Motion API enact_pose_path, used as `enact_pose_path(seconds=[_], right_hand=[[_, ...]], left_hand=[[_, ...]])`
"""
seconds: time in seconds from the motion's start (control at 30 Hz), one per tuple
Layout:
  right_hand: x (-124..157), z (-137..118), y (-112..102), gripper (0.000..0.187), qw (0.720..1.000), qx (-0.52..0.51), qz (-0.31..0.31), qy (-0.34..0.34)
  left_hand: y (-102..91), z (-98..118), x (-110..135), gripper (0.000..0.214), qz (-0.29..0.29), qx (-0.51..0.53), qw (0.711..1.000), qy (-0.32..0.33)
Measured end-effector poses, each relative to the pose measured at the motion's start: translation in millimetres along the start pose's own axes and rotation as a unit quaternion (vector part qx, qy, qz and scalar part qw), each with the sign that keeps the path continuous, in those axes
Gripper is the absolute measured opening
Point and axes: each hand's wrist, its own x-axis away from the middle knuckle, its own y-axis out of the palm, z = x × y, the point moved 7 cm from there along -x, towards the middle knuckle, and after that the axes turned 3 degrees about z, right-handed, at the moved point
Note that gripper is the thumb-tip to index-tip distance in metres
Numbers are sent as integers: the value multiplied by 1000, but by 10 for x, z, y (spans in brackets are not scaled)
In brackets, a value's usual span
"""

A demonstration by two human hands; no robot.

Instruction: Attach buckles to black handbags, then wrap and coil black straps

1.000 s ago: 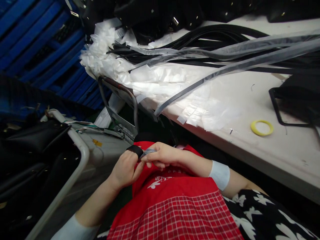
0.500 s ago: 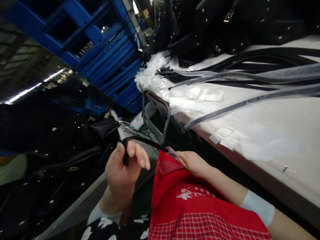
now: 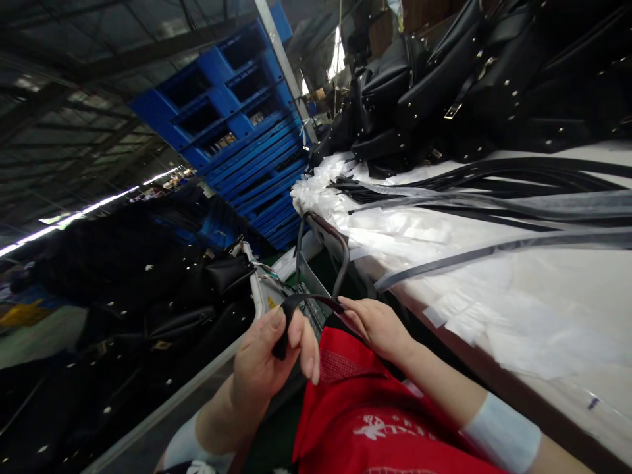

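A black strap (image 3: 316,299) runs in a short arch between my two hands, above the red apron. My left hand (image 3: 269,359) grips one end, which bends down between thumb and fingers. Further along, my right hand (image 3: 382,326) pinches the strap; a strip of thin, see-through wrapping seems to hang below those fingers. Beside my right arm, several more black straps (image 3: 474,178) lie on the white table (image 3: 557,309), some in clear plastic sleeves. One sleeved strap (image 3: 459,260) reaches the table's near edge.
Crumpled white plastic wrappers (image 3: 326,191) cover the table's left end. Black bags with metal studs (image 3: 444,92) are heaped at the back right. More black bags (image 3: 162,322) fill a metal-framed cart on the left. Blue pallets (image 3: 247,145) are stacked behind, near a metal chair frame (image 3: 340,257).
The camera view has tilted up, so the scene sits lower. Both hands keep the strap; my right hand has come closer to my left, and the strap between them arches higher.
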Motion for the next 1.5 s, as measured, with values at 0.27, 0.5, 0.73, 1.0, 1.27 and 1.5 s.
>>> enact_pose_path(seconds=[0.27, 0.5, 0.73, 1.0, 1.27, 1.5], right_hand=[[67, -55, -78, 30, 997, -70, 20, 3], [113, -141, -130, 30, 999, 25, 12, -24], [95, -428, -166, 44, 973, 171, -27, -152], [-41, -557, -429, 43, 965, 201, 24, -166], [-181, -550, -500, 44, 980, 157, 18, -121], [-32, -280, -498, 41, 999, 22, 21, -21]], left_hand=[[69, 18, -6, 33, -14, -1, 1000, -1], [62, 25, 58, 33, 4, -15, 1000, -13], [35, -12, 83, 34, 1, -23, 999, -22], [14, -69, 145, 33, -19, 5, 999, -35], [5, -135, 146, 33, -20, 22, 999, -40], [-45, -231, 133, 33, -16, 29, 997, -63]])
